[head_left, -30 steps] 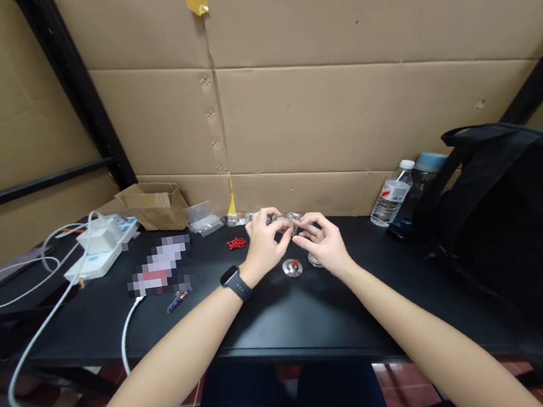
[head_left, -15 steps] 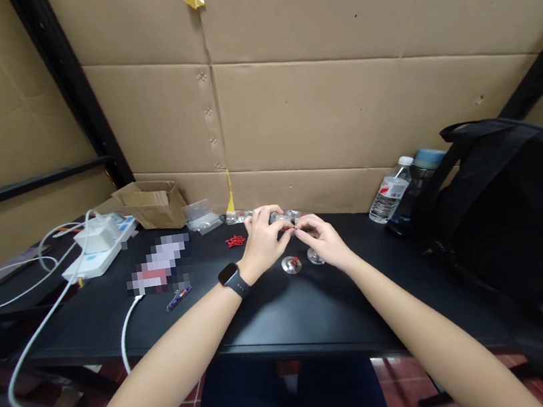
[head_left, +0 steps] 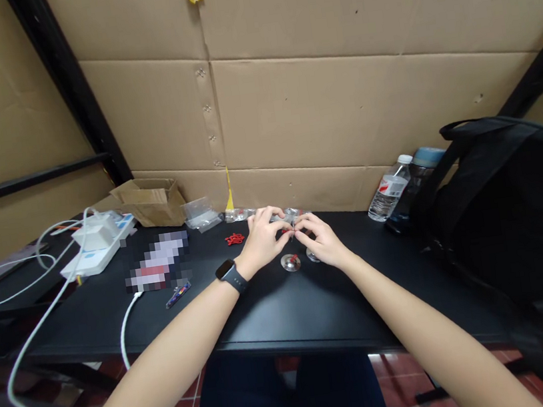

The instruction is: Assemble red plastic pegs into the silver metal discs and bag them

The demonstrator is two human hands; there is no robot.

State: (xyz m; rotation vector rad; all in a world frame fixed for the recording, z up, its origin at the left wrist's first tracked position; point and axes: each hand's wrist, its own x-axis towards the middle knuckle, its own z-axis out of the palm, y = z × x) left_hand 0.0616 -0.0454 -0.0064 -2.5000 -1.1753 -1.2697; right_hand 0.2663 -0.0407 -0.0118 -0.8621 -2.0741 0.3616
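Observation:
My left hand point(head_left: 267, 238), with a dark watch point(head_left: 231, 274) on its wrist, is closed in a pinch above the black table. Thumb and fingers of my right hand point(head_left: 321, 240) are pinched too, almost touching the left fingertips. Between them is something thin with a bit of red, too small to make out. Just below lies a shiny domed metal disc point(head_left: 291, 263) with a short red cord at its middle. Another metal disc point(head_left: 312, 256) is partly hidden under my right hand. A bunch of red cords point(head_left: 235, 239) lies left of my left hand.
Clear plastic packets point(head_left: 239, 215) and a plastic bag point(head_left: 201, 215) lie at the cardboard wall. An open cardboard box point(head_left: 155, 206), a power strip point(head_left: 100, 248) and a blurred-out phone point(head_left: 161, 261) are left. A water bottle point(head_left: 389, 190) and black backpack point(head_left: 523, 235) stand right.
My fingertips have shifted slightly around the small thing, and a thin edge now shows between them. The view has tilted a little; the discs and cords lie where they were.

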